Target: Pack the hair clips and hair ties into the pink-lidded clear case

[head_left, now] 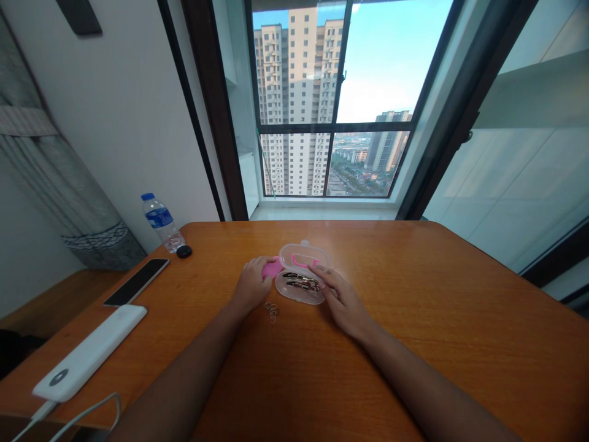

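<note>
A small clear plastic box [299,296] lies on the table with its hinged lid [304,255] raised at the back. Several shiny metal clasps [301,282] lie inside it. Something curved and pink shows through the lid. My left hand [251,283] is closed at the box's left side, its fingers on a flat pink piece [272,269] whose kind I cannot make out. On the other side, my right hand [343,302] holds the box's right edge between thumb and fingers. Several small metal rings [272,312] lie on the wood near my left wrist.
Along the wooden table's [451,319] left side are a white power bank [92,353] with a cable [92,410], a phone [137,282], a water bottle [162,222] and a small black round object [184,252]. A window [335,127] stands beyond the far edge.
</note>
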Tool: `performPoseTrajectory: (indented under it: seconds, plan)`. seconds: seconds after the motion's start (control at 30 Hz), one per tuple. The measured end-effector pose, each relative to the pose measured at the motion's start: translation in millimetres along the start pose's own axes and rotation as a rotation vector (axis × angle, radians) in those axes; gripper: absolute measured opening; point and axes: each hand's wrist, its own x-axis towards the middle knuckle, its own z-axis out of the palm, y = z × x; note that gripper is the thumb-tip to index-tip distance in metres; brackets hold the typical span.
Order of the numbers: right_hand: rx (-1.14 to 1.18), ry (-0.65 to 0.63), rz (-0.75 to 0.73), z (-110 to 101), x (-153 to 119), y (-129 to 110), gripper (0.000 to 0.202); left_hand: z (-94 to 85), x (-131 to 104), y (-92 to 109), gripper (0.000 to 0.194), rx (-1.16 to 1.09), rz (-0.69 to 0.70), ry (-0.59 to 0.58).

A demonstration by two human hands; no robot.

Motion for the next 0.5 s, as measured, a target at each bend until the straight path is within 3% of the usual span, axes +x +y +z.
performPoseTrajectory:
  seconds: [0.13, 0.27, 0.5]
  plan:
    - [-0.075, -0.050, -0.067, 0, -2, -3, 0.040, 10.5, 1, -12, 0.047, 0.207, -0.130, -0.028]
    - [-0.143, -0.063, -0.126, 2, -4, -8, 0.040, 16.3, 1, -19, 0.056, 0.252, -0.206, -0.082]
    - [-0.234, -0.078, -0.153, 4, -6, -10, 0.043, 17.9, 3, -23, 0.043, 0.284, -0.260, -0.048]
